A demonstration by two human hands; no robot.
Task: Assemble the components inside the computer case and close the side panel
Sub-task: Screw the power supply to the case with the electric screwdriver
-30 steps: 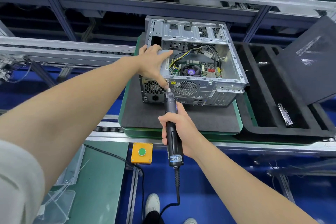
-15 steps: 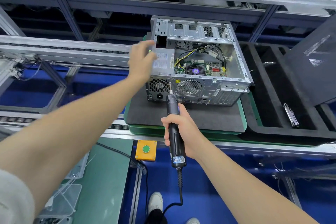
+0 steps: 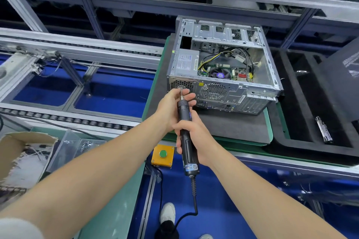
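Black screwdriver [image 3: 183, 110] clamped in my right grip [image 3: 195, 138], left grip [image 3: 171, 106] pinching its tip to steady it at the rear of the open case [image 3: 233, 93], which I judge needs a screw

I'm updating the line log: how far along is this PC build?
Done: the power supply and motherboard sit wired inside the computer case. In hand: the right hand grips the electric screwdriver while the left hand pinches its bit against the rear panel by the supply's grille. Left: finishing the screws and closing the open side; a dark panel, possibly the side panel, leans to the right.
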